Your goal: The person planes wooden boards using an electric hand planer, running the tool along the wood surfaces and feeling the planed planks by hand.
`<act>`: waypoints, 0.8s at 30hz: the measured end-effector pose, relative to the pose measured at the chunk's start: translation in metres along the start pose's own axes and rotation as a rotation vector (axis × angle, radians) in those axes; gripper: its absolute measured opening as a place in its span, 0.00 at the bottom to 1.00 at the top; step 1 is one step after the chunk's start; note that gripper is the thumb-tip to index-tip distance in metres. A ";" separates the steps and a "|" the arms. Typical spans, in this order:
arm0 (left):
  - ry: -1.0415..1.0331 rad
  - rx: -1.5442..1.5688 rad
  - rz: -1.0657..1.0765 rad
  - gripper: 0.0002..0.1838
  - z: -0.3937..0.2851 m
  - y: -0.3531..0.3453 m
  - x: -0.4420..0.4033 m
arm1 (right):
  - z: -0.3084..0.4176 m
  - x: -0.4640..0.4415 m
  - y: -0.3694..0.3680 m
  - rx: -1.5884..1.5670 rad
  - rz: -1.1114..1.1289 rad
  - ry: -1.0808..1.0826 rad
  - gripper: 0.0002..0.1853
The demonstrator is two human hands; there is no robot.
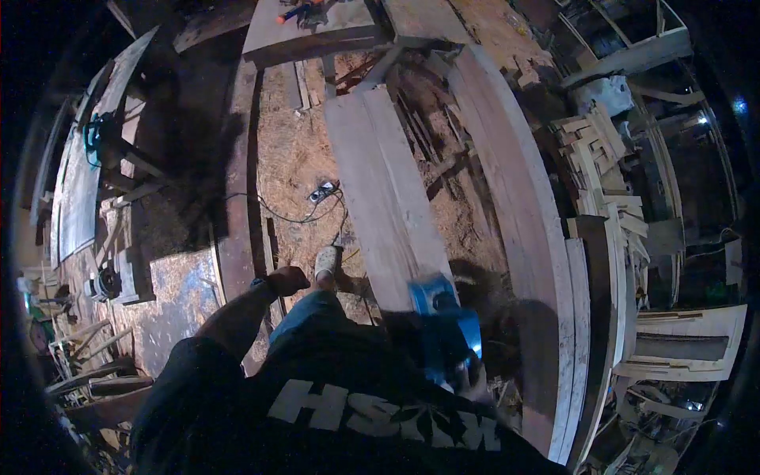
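Observation:
A blue electric hand planer (445, 321), blurred by motion, is at the near end of a wide wooden plank (384, 186). My right hand (469, 374) is on its rear part, partly hidden by dark and blur, and appears to grip it. Out to the left of the plank, my left hand (286, 281) hangs in the air with its fingers curled into a fist and nothing visible in it. Pale wood shows along the plank's top face, with a long grain line or seam down its length.
A power strip with a black cable (322, 191) lies on the shavings-covered floor, near my foot (326, 260). Long boards (514, 166) run along the right, with stacked offcuts (594, 150) beyond. A bench (317, 39) stands at the far end; a teal tool (95, 138) sits at left.

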State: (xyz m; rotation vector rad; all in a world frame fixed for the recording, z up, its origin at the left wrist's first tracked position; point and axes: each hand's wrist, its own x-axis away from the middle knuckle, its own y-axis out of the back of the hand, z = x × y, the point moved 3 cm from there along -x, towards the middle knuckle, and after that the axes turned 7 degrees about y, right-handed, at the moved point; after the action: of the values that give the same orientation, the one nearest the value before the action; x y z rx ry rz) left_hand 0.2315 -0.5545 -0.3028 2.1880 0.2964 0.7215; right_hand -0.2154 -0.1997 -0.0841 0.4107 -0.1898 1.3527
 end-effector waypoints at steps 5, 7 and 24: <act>-0.140 -0.171 0.076 0.16 0.010 -0.033 0.002 | -0.016 -0.015 -0.003 0.032 -0.120 0.103 0.25; -0.157 -0.053 0.021 0.16 0.041 -0.048 0.013 | 0.032 -0.064 -0.015 0.065 -0.058 0.056 0.20; 0.340 0.169 0.088 0.10 0.042 -0.020 0.050 | 0.158 -0.384 -0.117 0.279 -0.077 0.361 0.28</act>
State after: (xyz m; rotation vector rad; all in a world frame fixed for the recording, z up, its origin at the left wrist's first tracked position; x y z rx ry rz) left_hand 0.2972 -0.5461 -0.3193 2.2413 0.4496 1.1577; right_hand -0.1681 -0.6277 -0.1011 0.3944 0.3137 1.3574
